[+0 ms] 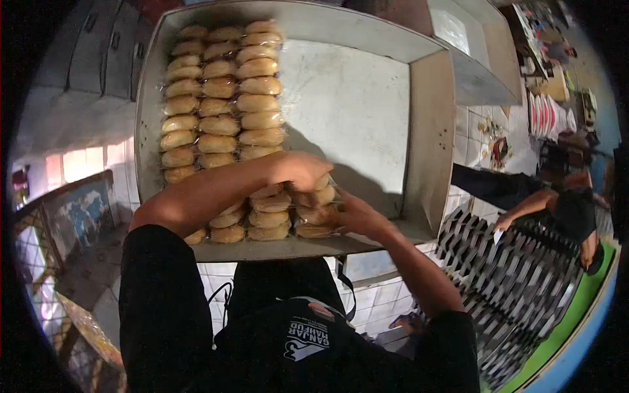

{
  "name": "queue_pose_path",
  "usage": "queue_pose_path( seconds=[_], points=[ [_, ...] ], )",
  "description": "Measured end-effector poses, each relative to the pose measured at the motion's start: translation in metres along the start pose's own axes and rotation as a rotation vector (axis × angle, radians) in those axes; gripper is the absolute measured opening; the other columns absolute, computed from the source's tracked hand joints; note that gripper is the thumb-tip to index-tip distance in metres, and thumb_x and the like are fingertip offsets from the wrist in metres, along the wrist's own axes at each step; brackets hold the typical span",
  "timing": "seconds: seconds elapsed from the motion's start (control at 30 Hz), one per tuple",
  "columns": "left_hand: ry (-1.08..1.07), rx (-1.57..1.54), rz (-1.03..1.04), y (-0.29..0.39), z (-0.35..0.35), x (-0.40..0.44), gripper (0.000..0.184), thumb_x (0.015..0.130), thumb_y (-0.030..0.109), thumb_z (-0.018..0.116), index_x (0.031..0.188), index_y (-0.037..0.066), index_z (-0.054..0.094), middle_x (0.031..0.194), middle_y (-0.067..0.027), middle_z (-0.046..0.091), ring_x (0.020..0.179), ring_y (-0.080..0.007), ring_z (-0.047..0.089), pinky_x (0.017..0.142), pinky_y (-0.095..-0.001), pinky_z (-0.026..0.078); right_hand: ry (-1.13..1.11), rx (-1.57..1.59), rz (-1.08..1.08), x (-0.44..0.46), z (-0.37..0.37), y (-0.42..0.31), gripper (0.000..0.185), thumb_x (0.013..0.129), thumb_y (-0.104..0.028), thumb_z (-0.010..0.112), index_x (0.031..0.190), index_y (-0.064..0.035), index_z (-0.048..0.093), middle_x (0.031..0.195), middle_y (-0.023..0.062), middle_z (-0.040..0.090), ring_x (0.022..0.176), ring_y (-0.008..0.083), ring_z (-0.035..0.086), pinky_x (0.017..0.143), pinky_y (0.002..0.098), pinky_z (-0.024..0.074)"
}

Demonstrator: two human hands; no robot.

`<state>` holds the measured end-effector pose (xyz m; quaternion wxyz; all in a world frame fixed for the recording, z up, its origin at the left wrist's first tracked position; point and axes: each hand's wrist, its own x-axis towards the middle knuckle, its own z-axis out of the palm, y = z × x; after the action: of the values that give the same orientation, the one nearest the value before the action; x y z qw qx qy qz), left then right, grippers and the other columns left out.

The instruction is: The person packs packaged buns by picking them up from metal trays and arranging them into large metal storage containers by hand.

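A large shallow tray [429,147] holds upright columns of bread rolls [218,107] in clear plastic wrap. At the near end of a short column on the right, my left hand [304,171] reaches across from the left, fingers curled over the top rolls. My right hand [365,217] presses against the right side of that same group of wrapped rolls [316,216]. Both hands close round the rolls between them; some fingertips are hidden or blurred. My left forearm covers part of the middle columns.
Another tray-like box [481,72] stands beyond the far right corner. On the right, a person in dark clothes [576,209] bends over a stack of dark, slatted pieces [511,275]. A worn board [82,209] stands at left, and white tiles [386,298] cover the floor.
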<state>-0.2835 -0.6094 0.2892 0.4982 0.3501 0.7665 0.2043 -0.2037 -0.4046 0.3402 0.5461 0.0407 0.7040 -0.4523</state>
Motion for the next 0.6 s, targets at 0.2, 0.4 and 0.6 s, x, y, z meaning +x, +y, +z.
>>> queue_pose_path(
  seconds=[0.2,0.4,0.6],
  points=[
    [-0.156,0.017,0.074,-0.007,-0.011,-0.010,0.133,0.066,0.061,0.084,0.158,-0.004,0.013,0.157,-0.0325,0.030,0.146,-0.0400,0.033,0.120,-0.0419,0.031,0.245,-0.414,-0.236,-0.033,0.018,-0.002,0.065,0.093,-0.046,0.070,0.134,0.0016,0.055,0.102,0.0241,0.071,0.090,0.0333,0.072,0.078,0.0427,0.0565],
    [0.711,0.145,0.310,0.066,0.001,-0.074,0.104,0.078,0.037,0.080,0.157,0.001,0.024,0.152,-0.0300,0.039,0.141,-0.0412,0.041,0.119,-0.0447,0.031,0.858,-0.368,-0.730,-0.224,0.111,0.051,0.052,0.098,-0.023,0.066,0.140,0.0026,0.049,0.122,0.0208,0.067,0.105,0.0277,0.068,0.090,0.0369,0.0546],
    [0.375,-0.782,0.565,0.213,0.181,-0.141,0.060,0.094,0.024,0.069,0.147,0.008,0.048,0.141,-0.0093,0.058,0.126,-0.0226,0.056,0.110,-0.0395,0.041,1.025,0.503,-0.265,-0.172,0.254,0.468,0.038,0.101,-0.022,0.063,0.130,0.0023,0.060,0.110,0.0088,0.070,0.097,0.0126,0.063,0.085,0.0295,0.0525]
  ],
)
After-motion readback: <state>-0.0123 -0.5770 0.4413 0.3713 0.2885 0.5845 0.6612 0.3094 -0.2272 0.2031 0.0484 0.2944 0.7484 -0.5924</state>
